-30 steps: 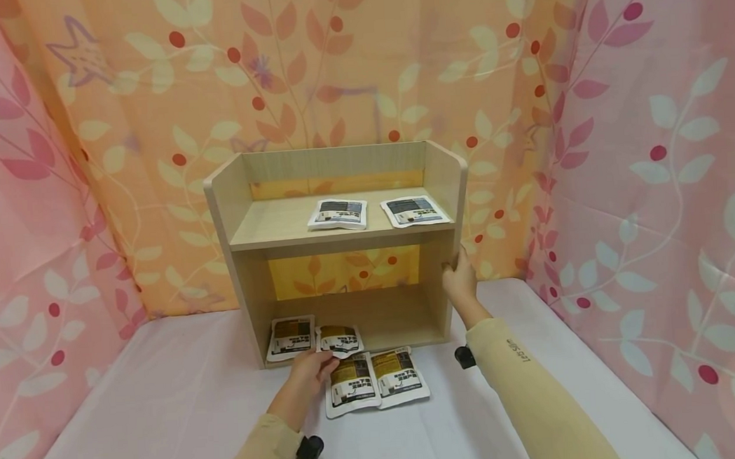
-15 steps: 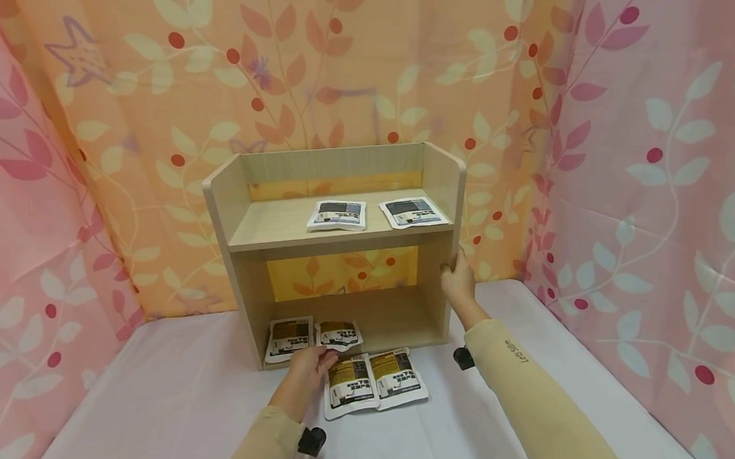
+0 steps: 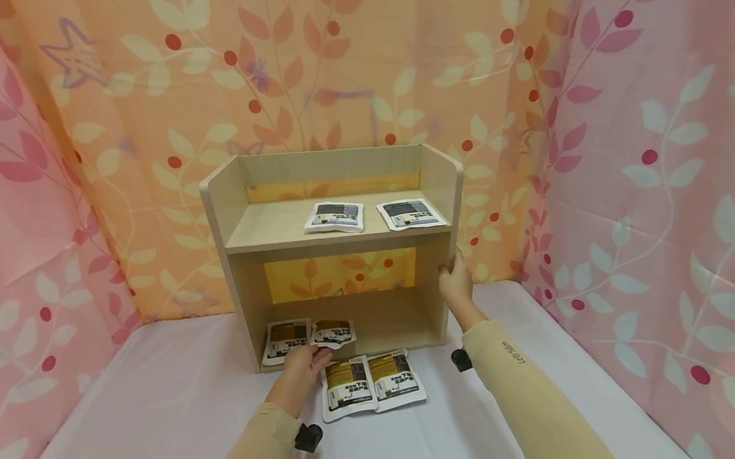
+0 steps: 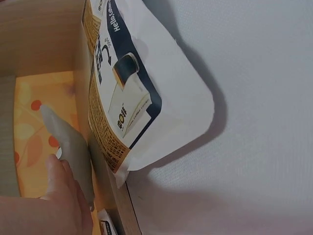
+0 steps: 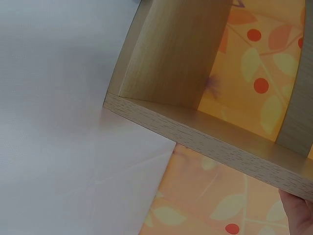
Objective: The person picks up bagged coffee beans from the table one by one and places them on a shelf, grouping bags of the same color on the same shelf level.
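A wooden two-tier shelf [image 3: 339, 242] stands on the table, with two coffee pouches [image 3: 287, 342] [image 3: 333, 333] on its lower board near the left wall. My left hand [image 3: 300, 370] pinches the front edge of the right-hand one, which is tilted with its front raised; the left wrist view shows this tilted pouch [image 4: 73, 152] from its greyish underside. My right hand [image 3: 456, 284] grips the front edge of the right side panel, and in the right wrist view only a bit of this hand [image 5: 296, 210] shows beside the panel [image 5: 205, 139].
Two more coffee pouches [image 3: 348, 385] [image 3: 394, 379] lie on the white table in front of the shelf, slightly overlapping. Two blue-labelled pouches [image 3: 335, 217] [image 3: 411, 213] lie on the upper board. Patterned curtains [image 3: 332, 63] surround the table.
My left hand has moved slightly left, and the pouch at its fingers has shifted a little back and left, its front edge higher. The right hand keeps its grip.
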A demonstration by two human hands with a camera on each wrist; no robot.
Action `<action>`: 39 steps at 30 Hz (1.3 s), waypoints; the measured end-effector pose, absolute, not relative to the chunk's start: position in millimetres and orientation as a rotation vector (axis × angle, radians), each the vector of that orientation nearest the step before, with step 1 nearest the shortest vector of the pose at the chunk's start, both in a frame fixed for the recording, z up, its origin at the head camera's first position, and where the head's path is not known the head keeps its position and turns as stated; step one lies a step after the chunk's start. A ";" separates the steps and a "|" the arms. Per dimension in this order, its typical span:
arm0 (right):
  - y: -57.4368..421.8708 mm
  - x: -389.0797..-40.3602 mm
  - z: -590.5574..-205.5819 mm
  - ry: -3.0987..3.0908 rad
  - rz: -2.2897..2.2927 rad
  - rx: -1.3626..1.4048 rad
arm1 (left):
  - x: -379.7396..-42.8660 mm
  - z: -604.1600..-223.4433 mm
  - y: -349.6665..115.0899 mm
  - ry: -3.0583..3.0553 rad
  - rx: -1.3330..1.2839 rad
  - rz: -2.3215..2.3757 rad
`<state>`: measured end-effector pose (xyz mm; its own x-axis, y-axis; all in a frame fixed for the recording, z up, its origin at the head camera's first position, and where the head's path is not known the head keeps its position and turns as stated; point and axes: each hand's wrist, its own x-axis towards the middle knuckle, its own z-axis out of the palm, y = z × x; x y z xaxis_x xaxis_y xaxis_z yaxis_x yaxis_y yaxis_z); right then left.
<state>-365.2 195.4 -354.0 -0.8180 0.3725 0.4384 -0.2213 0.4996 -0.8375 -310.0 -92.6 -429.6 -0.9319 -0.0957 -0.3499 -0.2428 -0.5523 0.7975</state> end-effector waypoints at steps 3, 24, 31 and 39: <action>195.0 -364.8 -353.4 -2.158 1.328 -0.118 | -318.9 -437.4 -94.4 1.395 -0.549 2.655; 196.0 -364.5 -352.9 -2.188 1.346 -0.127 | -326.2 -438.8 -98.6 1.322 -0.511 2.668; 195.4 -364.9 -353.2 -2.189 1.335 -0.127 | -325.1 -437.4 -103.4 1.259 -0.481 2.648; 194.5 -364.7 -354.1 -2.169 1.336 -0.117 | -321.6 -429.1 -108.4 1.189 -0.485 2.651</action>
<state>-364.7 194.5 -354.1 -0.8261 0.3634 0.4306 -0.2211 0.4939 -0.8409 -321.6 -108.4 -429.1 -0.9271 0.0435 -0.3722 -0.3070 -0.6580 0.6876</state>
